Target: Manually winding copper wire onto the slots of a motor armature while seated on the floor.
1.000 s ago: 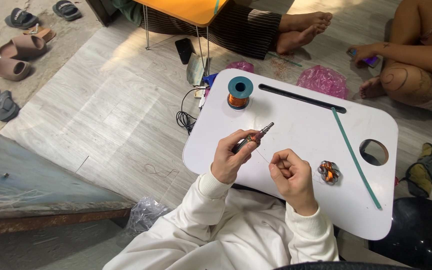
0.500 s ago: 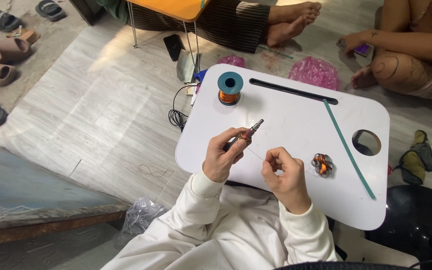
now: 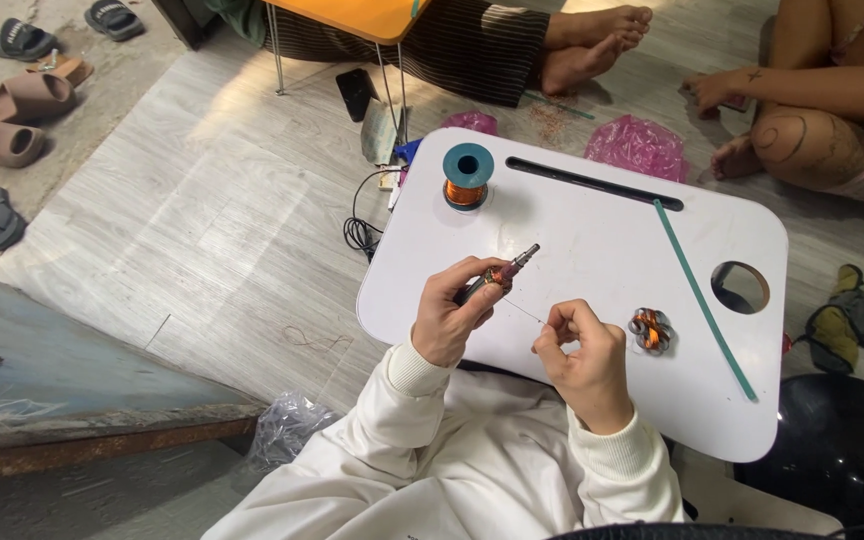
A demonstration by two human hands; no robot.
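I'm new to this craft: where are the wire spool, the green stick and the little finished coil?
wire spool (image 3: 467, 178), head view, copper winding.
green stick (image 3: 702, 297), head view, mid-length.
finished coil (image 3: 651, 330), head view, its centre.

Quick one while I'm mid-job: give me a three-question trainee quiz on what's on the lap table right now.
1. True or false: the left hand holds a thin rod-shaped tool over the white lap table.
2. Which stands nearest the table's far left corner? A) copper wire spool B) small wound coil C) green stick
3. Fill in: the right hand pinches a fine ____ that runs toward the tool.

Key: 1 true; 2 A; 3 wire.
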